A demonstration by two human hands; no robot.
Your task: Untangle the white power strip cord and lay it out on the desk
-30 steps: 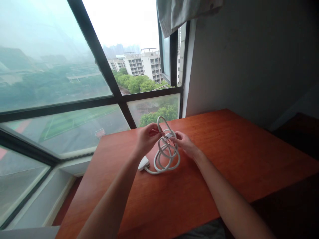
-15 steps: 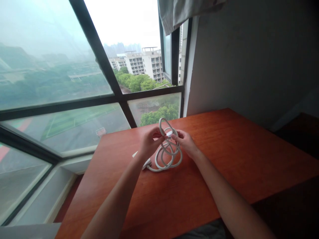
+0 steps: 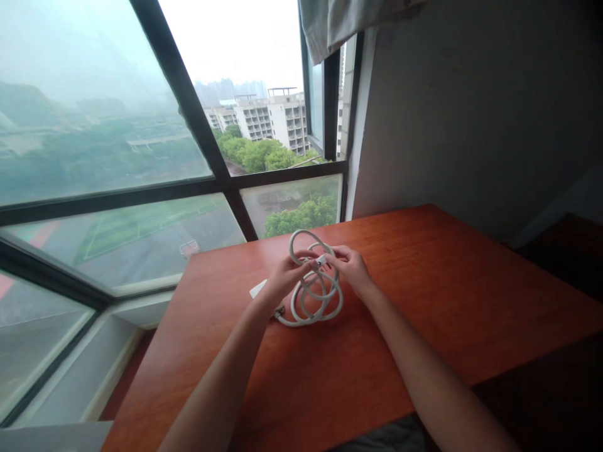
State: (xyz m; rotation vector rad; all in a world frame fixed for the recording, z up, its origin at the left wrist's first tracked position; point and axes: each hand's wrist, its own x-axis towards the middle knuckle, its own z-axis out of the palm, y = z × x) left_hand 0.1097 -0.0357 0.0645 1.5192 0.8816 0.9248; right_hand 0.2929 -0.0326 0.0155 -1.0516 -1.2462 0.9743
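One plug [image 3: 321,260] was pinched between left hand [image 3: 285,274] and right hand [image 3: 353,269] fingers toward the tabletop's [image 3: 447,295] far edge; cord [image 3: 323,297] was best kept slack.

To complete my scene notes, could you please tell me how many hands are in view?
2: the left hand at the left side of the white connector, and the right hand at its right side, both at the looped white cable. No other hand shows.

Grey curtain [image 3: 334,25]; window frame [image 3: 225,181]; buildings [image 3: 288,122] outside; perhaps a basketball backboard [image 3: 189,247]
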